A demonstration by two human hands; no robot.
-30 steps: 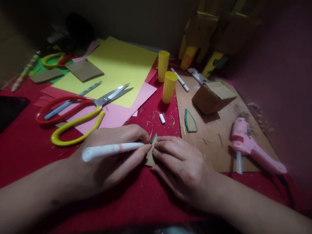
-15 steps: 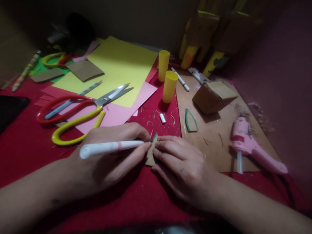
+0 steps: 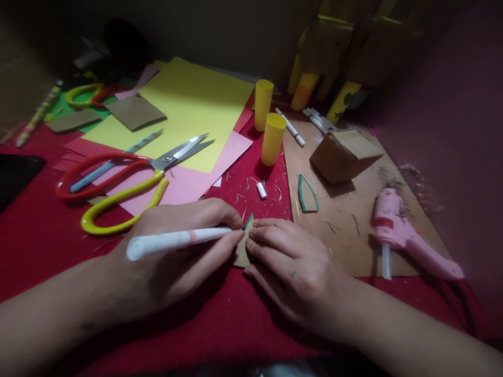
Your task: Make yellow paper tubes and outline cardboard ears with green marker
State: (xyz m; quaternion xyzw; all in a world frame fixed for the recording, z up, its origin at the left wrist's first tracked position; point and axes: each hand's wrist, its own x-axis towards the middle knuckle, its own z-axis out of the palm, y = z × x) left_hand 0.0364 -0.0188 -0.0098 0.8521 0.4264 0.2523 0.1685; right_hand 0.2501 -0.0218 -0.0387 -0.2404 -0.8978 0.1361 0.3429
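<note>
My left hand [image 3: 188,246] is closed around a white marker pen [image 3: 173,242], its tip at the left edge of a small cardboard piece [image 3: 241,254]. A short green line runs along the upper edges of that piece near its point. My right hand [image 3: 294,262] holds the piece down on the red cloth with its fingertips, covering its right side. A second pointed cardboard piece [image 3: 308,201] with a green outline lies to the upper right. Just beyond my hands lies a white pen cap [image 3: 261,190].
Red-and-yellow scissors [image 3: 165,162] lie on yellow and pink paper [image 3: 196,94] at left. Two yellow paper tubes [image 3: 274,140] stand mid-table. A cardboard box [image 3: 341,157] and pink glue gun [image 3: 393,222] rest on a brown board [image 3: 334,251]. Cardboard figures [image 3: 326,42] stand behind.
The marker's back end has shifted slightly left and down, and the green line along the piece's left edge looks a little longer. My right hand stays nearly still.
</note>
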